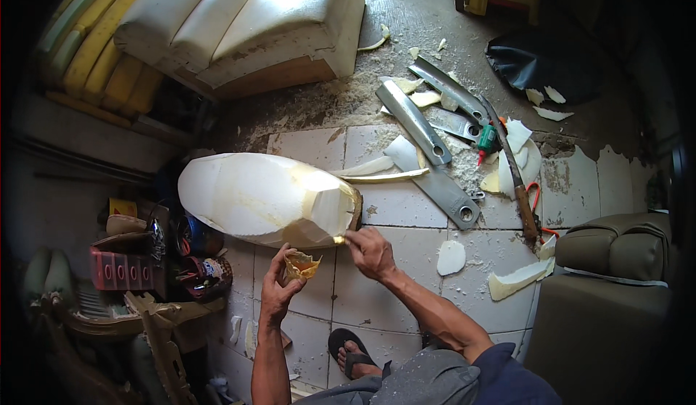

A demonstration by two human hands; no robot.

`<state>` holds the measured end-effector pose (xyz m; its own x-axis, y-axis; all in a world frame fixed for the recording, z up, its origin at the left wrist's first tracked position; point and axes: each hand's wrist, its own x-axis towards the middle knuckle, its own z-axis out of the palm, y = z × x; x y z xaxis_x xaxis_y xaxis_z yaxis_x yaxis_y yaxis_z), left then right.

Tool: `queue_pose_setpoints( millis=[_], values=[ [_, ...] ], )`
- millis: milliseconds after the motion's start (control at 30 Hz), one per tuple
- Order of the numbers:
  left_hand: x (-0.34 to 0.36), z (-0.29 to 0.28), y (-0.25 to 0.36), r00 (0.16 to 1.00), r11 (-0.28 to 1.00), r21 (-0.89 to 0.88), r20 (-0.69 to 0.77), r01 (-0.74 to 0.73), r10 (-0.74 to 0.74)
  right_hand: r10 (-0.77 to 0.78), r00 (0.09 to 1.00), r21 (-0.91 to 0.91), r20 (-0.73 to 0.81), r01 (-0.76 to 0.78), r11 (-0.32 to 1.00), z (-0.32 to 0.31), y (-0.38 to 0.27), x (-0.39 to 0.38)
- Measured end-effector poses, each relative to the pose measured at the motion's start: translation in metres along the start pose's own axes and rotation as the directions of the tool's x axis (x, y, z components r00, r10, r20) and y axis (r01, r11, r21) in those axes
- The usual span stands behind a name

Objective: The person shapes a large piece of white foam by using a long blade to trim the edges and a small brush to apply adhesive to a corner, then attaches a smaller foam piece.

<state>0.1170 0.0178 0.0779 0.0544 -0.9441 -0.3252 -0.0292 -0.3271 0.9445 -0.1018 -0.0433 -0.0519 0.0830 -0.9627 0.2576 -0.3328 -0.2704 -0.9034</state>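
A long block of white foam [246, 195], shaped like a motorcycle seat, lies on the tiles with a dark rim showing at its right end. In my left hand [275, 289] is a small crusted cup [301, 264] with orange-yellow stuff inside, held just below the block's near edge. My right hand [371, 253] is closed in a pinch at the block's lower right corner. From its fingertips pokes a small yellowish piece [339, 240], touching or almost touching the foam; its kind is too small to make out.
Metal seat-like brackets [413, 118], a curved blade with a wooden handle [523, 202], a green bottle [486, 138] and foam scraps [451, 258] lie to the right. A white padded seat [290, 21] stands behind, a brown padded one [602, 318] at right, a red box [119, 269] at left.
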Motion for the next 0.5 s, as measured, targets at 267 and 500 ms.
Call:
queue_pose_setpoints(
  millis=[267, 500],
  values=[
    [-0.034, -0.017, -0.008, 0.998, 1.0, 0.014, -0.057, -0.014, 0.015, -0.097, 0.995, -0.141, 0.027, 0.1, 0.985, 0.007, -0.012, -0.011],
    [-0.05, -0.01, -0.017, 0.999, 1.0, 0.022, -0.027, -0.018, 0.019, -0.412, 0.909, -0.387, 0.058, 0.401, 0.83, -0.003, 0.009, 0.004]
  ],
)
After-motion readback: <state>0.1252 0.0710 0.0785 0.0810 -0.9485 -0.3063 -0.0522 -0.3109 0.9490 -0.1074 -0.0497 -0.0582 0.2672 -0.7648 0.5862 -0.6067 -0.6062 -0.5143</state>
